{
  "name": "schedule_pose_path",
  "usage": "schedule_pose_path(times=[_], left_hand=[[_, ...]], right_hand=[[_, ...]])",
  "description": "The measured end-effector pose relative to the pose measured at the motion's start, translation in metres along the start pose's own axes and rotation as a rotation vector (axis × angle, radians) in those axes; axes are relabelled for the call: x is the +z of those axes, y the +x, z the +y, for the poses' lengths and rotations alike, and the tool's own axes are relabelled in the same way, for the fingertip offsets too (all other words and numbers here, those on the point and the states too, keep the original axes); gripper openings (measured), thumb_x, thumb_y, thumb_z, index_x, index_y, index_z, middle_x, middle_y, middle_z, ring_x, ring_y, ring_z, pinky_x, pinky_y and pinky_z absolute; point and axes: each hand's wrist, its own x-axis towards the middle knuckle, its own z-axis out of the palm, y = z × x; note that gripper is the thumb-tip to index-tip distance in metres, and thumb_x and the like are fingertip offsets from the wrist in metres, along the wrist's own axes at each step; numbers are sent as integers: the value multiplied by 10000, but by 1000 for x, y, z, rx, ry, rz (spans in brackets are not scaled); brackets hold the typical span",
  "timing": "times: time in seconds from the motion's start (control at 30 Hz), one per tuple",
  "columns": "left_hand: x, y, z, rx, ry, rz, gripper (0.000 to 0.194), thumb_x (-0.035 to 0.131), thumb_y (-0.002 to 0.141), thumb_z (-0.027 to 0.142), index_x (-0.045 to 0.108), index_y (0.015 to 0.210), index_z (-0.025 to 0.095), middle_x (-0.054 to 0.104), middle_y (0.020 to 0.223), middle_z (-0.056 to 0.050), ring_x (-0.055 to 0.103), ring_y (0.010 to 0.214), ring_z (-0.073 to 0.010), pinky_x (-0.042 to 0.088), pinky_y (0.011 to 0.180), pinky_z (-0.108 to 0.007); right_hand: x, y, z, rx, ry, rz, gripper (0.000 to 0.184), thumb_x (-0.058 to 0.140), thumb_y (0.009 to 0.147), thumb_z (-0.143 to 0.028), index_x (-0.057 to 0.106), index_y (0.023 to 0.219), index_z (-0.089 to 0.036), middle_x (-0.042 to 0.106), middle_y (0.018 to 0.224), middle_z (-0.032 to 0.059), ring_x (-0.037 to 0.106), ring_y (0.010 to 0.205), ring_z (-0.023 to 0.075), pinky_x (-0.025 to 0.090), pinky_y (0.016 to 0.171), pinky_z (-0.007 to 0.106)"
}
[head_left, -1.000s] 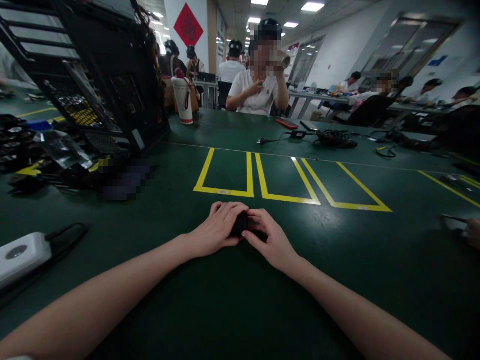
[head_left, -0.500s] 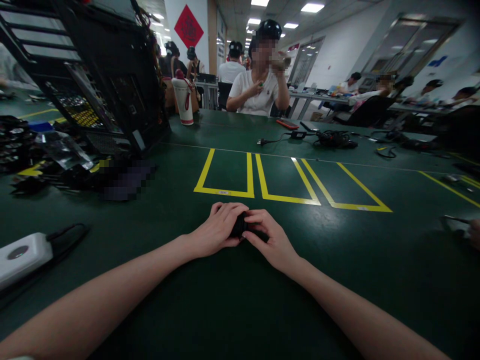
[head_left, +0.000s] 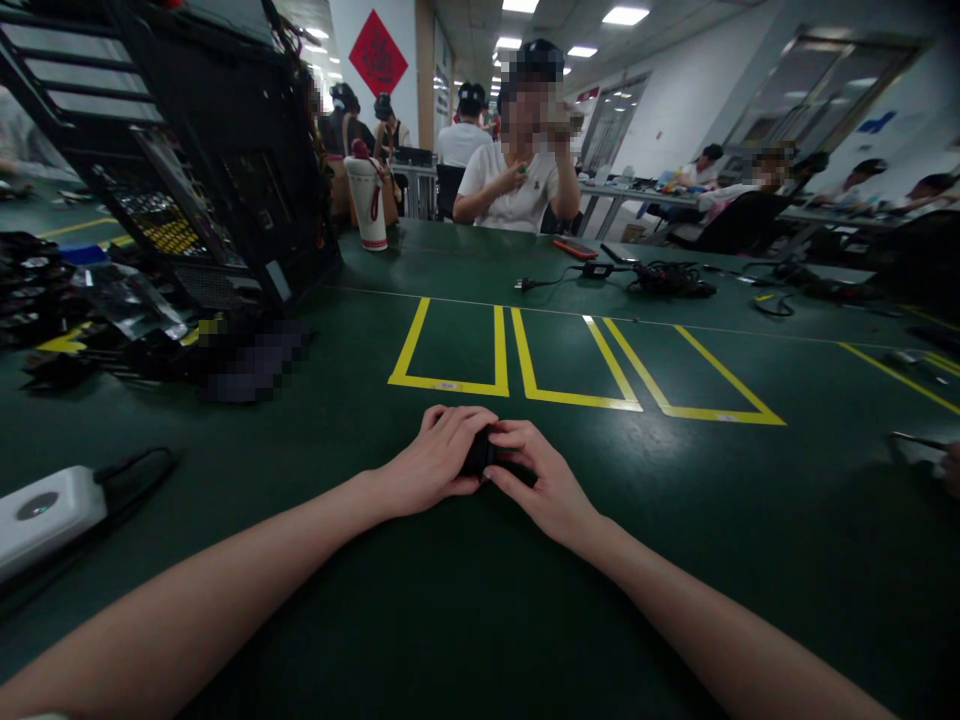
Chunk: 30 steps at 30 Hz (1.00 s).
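Note:
Both my hands rest together on the dark green table [head_left: 480,620], just in front of me. My left hand [head_left: 435,460] is curled over a small black object [head_left: 480,452], its fingers wrapped on top. My right hand [head_left: 541,480] pinches the same black object from the right side with thumb and fingers. Most of the object is hidden between the two hands, so I cannot make out what it is.
Three yellow tape boxes [head_left: 525,365] lie beyond my hands. A black computer case [head_left: 202,150] and dark parts stand at the left. A white device [head_left: 41,510] with a black cable sits near left. Cables [head_left: 660,278] lie farther back; a person [head_left: 517,160] sits opposite.

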Motion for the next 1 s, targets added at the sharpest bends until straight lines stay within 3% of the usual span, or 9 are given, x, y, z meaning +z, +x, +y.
schedule_pose_path(times=[0.3, 0.63, 0.77, 1.0], left_hand=[[3, 1, -1, -7, 29, 14, 647, 609, 740, 179, 227, 1262, 178, 407, 1270, -134, 384, 1178, -268, 256, 982, -465], [0, 0, 0, 5, 22, 14, 633, 601, 759, 200, 225, 1268, 181, 410, 1277, -129, 376, 1195, -259, 250, 996, -456], [1, 0, 0, 8, 22, 5, 651, 606, 755, 199, 215, 1276, 180, 404, 1282, -131, 363, 1205, -262, 239, 1003, -466], [1, 0, 0, 3, 8, 4, 636, 595, 760, 197, 221, 1274, 187, 399, 1286, -132, 363, 1209, -270, 246, 1001, -476]], right_hand=[[1, 2, -4, 65, -25, -10, 379, 548, 804, -158, 431, 1149, -261, 480, 1115, 37, 513, 1039, 177, 496, 905, 383], [2, 2, -1, 48, 22, 14, 256, 542, 817, -195, 490, 1058, -262, 472, 1126, 32, 533, 1028, 182, 510, 890, 400], [3, 3, -2, 75, 6, 29, 340, 546, 812, -193, 444, 1127, -265, 496, 1106, 36, 532, 1033, 190, 511, 880, 409], [0, 1, -4, 8, -21, 0, 308, 557, 793, -172, 478, 1077, -262, 449, 1159, 44, 494, 1076, 202, 501, 899, 425]])
